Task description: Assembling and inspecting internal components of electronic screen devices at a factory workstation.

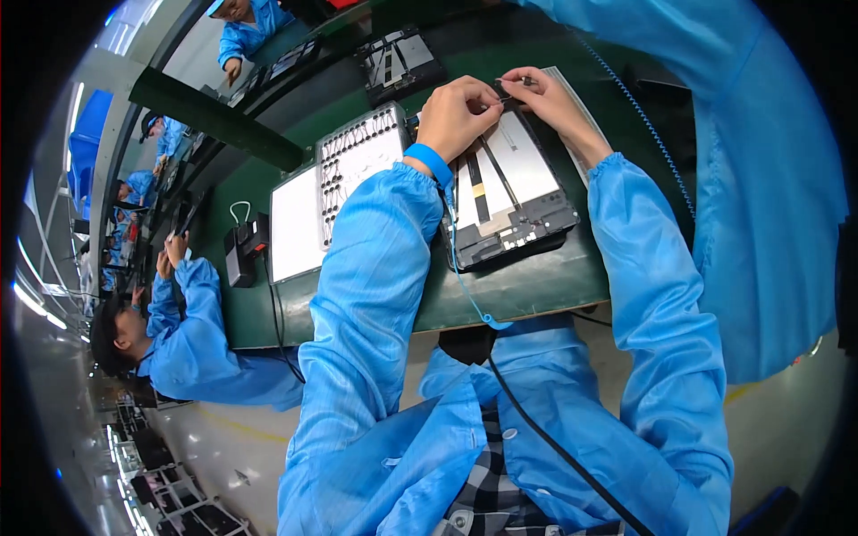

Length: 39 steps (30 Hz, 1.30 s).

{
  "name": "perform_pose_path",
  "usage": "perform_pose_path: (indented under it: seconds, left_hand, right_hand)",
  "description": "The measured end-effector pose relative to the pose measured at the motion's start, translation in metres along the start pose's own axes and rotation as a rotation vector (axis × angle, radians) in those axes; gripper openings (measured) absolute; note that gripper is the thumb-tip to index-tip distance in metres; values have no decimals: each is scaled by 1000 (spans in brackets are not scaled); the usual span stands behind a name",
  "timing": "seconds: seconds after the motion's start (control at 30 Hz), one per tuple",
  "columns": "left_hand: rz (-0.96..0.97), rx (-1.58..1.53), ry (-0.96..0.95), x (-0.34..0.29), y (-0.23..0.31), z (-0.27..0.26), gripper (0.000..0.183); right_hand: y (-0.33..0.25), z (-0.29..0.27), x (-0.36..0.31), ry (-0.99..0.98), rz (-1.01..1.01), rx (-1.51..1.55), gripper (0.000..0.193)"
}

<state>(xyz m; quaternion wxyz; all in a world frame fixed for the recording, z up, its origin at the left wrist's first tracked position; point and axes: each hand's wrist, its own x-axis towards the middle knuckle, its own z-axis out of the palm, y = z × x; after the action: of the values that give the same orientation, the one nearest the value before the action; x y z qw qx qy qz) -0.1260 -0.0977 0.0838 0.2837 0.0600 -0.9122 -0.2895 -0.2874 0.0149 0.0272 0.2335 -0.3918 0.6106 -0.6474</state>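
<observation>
An opened tablet [518, 161] with its inner parts bare lies on the green bench, its far end under both my hands. My left hand [456, 114], with a blue band at the wrist, is closed in a pinch over the tablet's far left part. My right hand [552, 105] is closed too, fingertips together at the far edge, beside a small dark piece. What either hand pinches is too small to make out. Black strips run along the tablet's white inner surface, and a circuit board [527, 230] sits at its near end.
Left of the tablet are a white tray [357, 147] with rows of small black parts and a white sheet [295, 223]. A black device [241, 255] stands farther left. Another opened tablet [400, 64] lies beyond. A blue coiled cord [639, 116] hangs right, near a blue sleeve.
</observation>
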Motion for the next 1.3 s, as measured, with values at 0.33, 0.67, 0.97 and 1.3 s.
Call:
perform_pose_path:
  seconds: [0.33, 0.67, 0.97, 1.3]
  left_hand:
    - [-20, 159, 40, -7, 10, 1, 17]
    - [-54, 34, 0, -8, -2, -6, 18]
    - [-65, 238, -66, 8, -7, -2, 25]
    - [-168, -178, 179, -121, 32, -19, 48]
  right_hand:
    - [7, 6, 0, -170, -164, -57, 46]
    - [1, 6, -4, -213, -150, -279, 39]
    - [8, 1, 0, -123, -269, -242, 41]
    - [-57, 5, -144, 35, -46, -386, 21]
